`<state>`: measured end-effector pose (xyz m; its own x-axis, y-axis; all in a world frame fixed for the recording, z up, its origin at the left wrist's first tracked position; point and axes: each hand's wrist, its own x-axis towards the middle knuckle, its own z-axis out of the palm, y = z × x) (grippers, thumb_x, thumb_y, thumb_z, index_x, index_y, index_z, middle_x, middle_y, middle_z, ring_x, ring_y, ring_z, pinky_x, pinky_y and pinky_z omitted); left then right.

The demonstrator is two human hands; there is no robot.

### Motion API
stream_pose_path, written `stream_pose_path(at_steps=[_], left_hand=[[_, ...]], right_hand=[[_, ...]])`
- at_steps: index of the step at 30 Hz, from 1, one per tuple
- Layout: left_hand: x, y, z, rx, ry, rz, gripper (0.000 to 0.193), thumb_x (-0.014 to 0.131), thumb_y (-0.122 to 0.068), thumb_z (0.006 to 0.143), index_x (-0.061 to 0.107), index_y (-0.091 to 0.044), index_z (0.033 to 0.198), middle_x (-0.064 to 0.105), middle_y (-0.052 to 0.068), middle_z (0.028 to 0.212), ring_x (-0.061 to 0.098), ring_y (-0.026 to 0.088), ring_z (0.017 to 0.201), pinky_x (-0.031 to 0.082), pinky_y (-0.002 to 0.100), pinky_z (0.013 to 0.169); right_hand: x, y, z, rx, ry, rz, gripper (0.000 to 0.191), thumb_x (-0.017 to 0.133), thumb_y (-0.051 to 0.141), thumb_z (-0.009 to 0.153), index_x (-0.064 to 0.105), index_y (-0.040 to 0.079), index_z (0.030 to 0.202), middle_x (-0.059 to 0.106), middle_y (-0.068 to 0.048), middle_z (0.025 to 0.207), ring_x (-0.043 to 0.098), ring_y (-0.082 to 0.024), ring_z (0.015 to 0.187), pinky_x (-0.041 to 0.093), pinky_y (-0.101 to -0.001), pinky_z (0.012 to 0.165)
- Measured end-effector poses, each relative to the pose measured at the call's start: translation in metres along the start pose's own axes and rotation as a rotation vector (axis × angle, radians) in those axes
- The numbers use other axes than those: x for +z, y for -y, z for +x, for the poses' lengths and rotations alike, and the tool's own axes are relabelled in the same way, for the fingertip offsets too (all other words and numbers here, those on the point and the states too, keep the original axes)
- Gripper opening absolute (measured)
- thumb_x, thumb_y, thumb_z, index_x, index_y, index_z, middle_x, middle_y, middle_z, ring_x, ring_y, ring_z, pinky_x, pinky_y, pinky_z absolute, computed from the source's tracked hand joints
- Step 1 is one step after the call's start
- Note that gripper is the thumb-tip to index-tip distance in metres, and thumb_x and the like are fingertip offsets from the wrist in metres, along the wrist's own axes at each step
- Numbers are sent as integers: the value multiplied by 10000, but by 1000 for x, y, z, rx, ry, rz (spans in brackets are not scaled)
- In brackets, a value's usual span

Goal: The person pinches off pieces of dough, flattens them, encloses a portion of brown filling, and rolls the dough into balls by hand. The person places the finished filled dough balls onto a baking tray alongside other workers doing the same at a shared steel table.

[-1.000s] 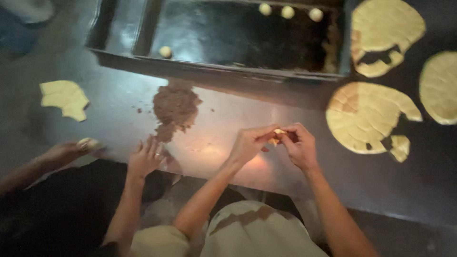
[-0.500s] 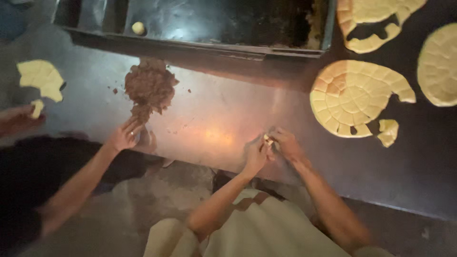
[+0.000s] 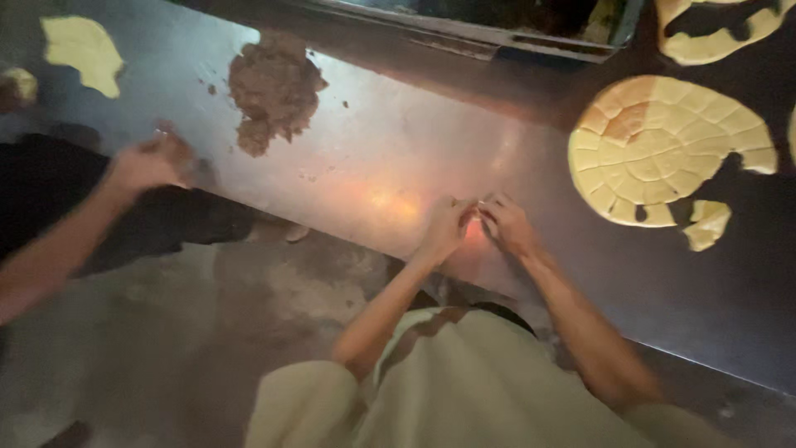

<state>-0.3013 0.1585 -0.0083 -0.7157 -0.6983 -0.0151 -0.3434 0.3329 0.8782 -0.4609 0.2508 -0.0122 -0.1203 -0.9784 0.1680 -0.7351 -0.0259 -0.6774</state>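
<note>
My left hand (image 3: 446,228) and my right hand (image 3: 507,224) meet fingertip to fingertip over the front edge of the steel table (image 3: 373,166). Both pinch a small piece of dough, which the fingers almost hide. A round yellow dough sheet (image 3: 663,149), scored into small squares, lies to the right of my hands. A loose cut piece (image 3: 706,224) lies below it. A heap of brown filling (image 3: 274,87) sits on the table to the upper left.
Another person's hand (image 3: 153,162) hovers blurred at the table edge below the filling. A yellow dough scrap (image 3: 83,51) lies far left, and a cut-up dough sheet (image 3: 717,37) top right. A dark tray (image 3: 497,29) runs along the back.
My hands stayed together on the dough piece and dropped toward the table's front edge. The other person's hand drew back from the filling heap toward the left.
</note>
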Motion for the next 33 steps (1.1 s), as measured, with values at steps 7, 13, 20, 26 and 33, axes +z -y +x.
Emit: stream_pose_path(at_steps=[7, 13, 20, 26, 33], left_hand=[[-8, 13, 7, 183, -89, 12, 227, 661, -46, 900, 720, -53, 1119, 691, 163, 948, 667, 377, 921, 536, 461, 812], [-18, 13, 20, 200, -20, 5, 237, 685, -33, 856, 732, -50, 1088, 711, 162, 932, 678, 361, 900, 535, 457, 815], [-5, 24, 19, 106, -95, 35, 168, 705, -42, 836, 763, -64, 992, 696, 162, 870, 664, 339, 833, 519, 439, 735], [31, 29, 18, -6, -101, -23, 243, 680, -55, 881, 658, -26, 1121, 710, 184, 954, 666, 393, 928, 522, 485, 802], [34, 23, 0, -230, 43, -90, 709, 608, -48, 855, 348, 77, 1503, 713, 208, 1053, 663, 398, 1016, 500, 475, 881]], right_hand=[[4, -10, 5, 75, 32, 51, 245, 697, 20, 888, 690, 14, 1132, 647, -188, 1021, 653, -358, 853, 529, -421, 768], [3, -14, 7, 115, 27, 75, 274, 696, -15, 875, 702, 38, 1144, 651, -167, 993, 664, -345, 889, 534, -420, 783], [12, 0, 1, 209, -45, -22, 243, 729, 22, 917, 709, 54, 1157, 645, -143, 1007, 659, -325, 922, 523, -420, 826], [20, 7, -6, 246, -11, -71, 345, 703, -3, 902, 650, 41, 1241, 627, -153, 1089, 659, -331, 966, 527, -430, 829], [24, -5, -9, 160, 42, -102, 300, 654, -48, 899, 662, 34, 1188, 612, -183, 1131, 634, -384, 1032, 516, -450, 851]])
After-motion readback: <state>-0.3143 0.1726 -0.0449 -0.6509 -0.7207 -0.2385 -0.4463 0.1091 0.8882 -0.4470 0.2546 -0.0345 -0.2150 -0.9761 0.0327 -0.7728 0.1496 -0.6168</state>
